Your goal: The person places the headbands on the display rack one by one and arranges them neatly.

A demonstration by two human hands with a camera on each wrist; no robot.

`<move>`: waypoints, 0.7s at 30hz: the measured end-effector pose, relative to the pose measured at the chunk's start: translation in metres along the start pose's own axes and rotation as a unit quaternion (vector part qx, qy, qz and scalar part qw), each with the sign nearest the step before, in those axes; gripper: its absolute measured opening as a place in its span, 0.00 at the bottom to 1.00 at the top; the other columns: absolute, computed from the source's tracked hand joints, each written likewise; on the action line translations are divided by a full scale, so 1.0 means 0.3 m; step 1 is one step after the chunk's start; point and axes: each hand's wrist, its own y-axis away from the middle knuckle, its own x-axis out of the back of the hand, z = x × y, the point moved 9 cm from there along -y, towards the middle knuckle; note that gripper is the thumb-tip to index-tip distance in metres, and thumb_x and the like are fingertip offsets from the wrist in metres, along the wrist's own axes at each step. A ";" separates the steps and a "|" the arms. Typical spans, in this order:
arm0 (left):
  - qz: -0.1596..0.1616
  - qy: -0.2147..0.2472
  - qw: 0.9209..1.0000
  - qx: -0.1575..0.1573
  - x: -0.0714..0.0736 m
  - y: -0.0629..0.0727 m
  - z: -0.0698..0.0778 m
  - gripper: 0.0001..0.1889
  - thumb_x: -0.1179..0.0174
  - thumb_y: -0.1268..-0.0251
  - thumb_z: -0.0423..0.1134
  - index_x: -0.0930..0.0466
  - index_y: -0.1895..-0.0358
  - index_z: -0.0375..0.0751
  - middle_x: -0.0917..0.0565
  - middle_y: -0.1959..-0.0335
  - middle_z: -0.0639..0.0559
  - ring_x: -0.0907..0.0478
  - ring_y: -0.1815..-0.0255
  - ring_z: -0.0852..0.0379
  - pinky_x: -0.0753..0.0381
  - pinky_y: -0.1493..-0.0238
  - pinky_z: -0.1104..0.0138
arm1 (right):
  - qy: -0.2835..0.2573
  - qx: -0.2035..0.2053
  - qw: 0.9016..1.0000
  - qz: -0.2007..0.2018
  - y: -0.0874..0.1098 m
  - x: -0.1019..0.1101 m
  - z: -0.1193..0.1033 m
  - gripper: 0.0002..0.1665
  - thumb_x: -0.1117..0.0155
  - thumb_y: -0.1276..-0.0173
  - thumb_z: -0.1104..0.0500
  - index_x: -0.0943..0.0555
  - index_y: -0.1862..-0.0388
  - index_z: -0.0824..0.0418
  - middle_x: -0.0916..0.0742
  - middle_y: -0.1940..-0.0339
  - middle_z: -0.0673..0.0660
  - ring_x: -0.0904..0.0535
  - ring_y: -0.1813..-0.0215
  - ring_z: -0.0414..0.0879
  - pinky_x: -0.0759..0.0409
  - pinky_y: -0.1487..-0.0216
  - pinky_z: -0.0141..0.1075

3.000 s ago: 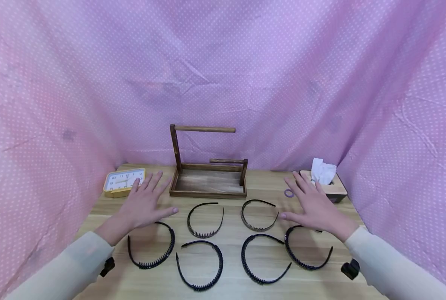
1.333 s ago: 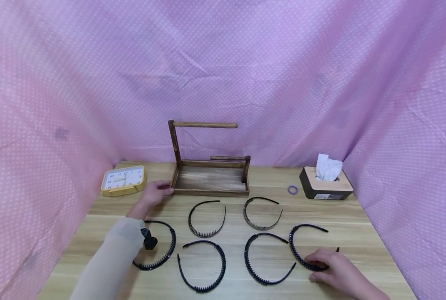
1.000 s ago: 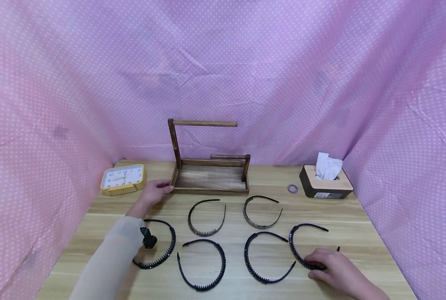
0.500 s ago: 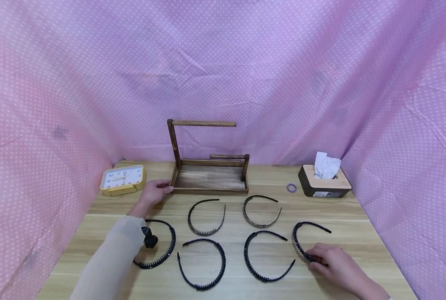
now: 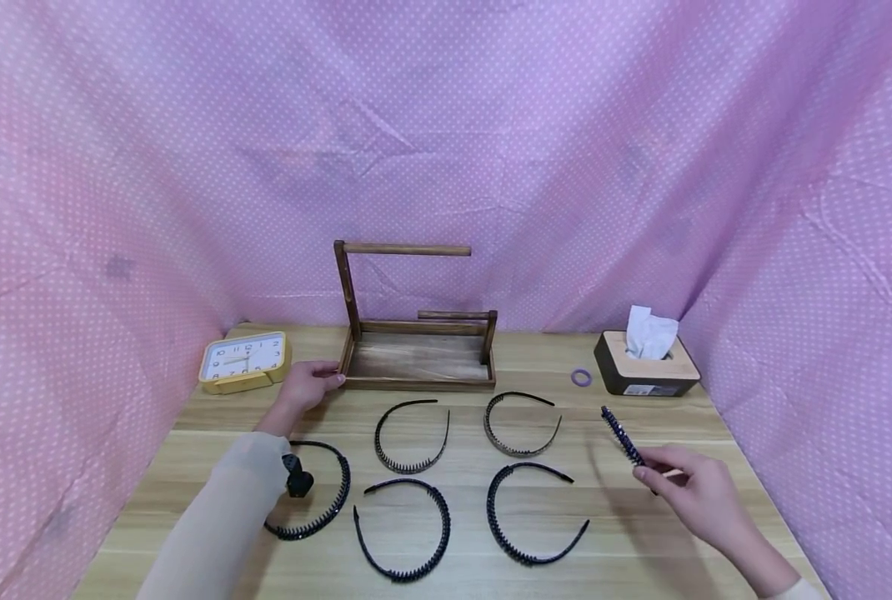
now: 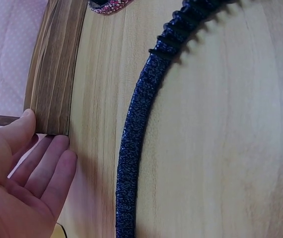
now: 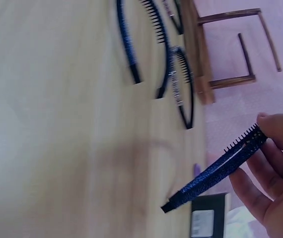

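Observation:
My right hand [image 5: 704, 492] pinches a dark toothed headband [image 5: 622, 437] between thumb and fingers, raised off the table on the right. In the right wrist view this headband [image 7: 216, 171] is seen nearly edge-on, its ends pointing away from the hand. My left hand [image 5: 307, 390] grips the front left corner of a brown wooden rack [image 5: 416, 385], a shallow tray with one tall and one low bar. The left wrist view has the thumb and fingers around that corner, beside a blue glittery headband [image 6: 131, 134] on the table. My left sleeve partly covers that headband.
On the table lie more headbands: two thin ones [image 5: 408, 468] [image 5: 517, 452] near the rack, two thicker ones [image 5: 446, 533] [image 5: 496, 521] in front. A yellow clock [image 5: 243, 362] stands left; a purple ring [image 5: 581, 377] and a tissue box [image 5: 648, 387] sit right. Pink dotted cloth [image 5: 446, 125] hangs behind.
From open above the table, both hands went down: the left to the rack's corner, the right to the rightmost headband. Since half a second ago the right hand has lifted and turned that headband.

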 end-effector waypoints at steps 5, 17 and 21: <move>-0.001 -0.010 1.000 0.003 0.002 0.002 0.006 0.22 0.37 0.26 0.39 0.22 0.33 0.34 0.19 0.37 0.34 0.23 0.35 0.37 0.23 0.35 0.49 | -0.050 -0.065 0.997 0.003 -0.082 0.039 -0.004 0.13 0.25 0.37 0.68 0.11 0.54 0.68 0.09 0.67 0.47 0.16 0.65 0.28 0.17 0.65 0.22; -0.003 -0.033 0.999 0.001 0.005 -0.001 0.018 0.22 0.36 0.29 0.39 0.21 0.36 0.32 0.22 0.33 0.32 0.28 0.31 0.34 0.25 0.34 0.47 | -0.112 -0.049 0.992 0.006 -0.394 0.034 -0.217 0.16 0.24 0.34 0.60 0.12 0.50 0.67 0.09 0.65 0.42 0.15 0.65 0.30 0.16 0.63 0.25; -0.003 -0.038 0.999 -0.002 0.007 -0.006 0.022 0.22 0.36 0.29 0.38 0.20 0.36 0.31 0.21 0.35 0.32 0.25 0.34 0.36 0.23 0.37 0.49 | -0.134 -0.041 0.990 0.020 -0.497 0.002 -0.273 0.18 0.23 0.35 0.58 0.11 0.50 0.66 0.09 0.65 0.42 0.16 0.65 0.30 0.17 0.61 0.23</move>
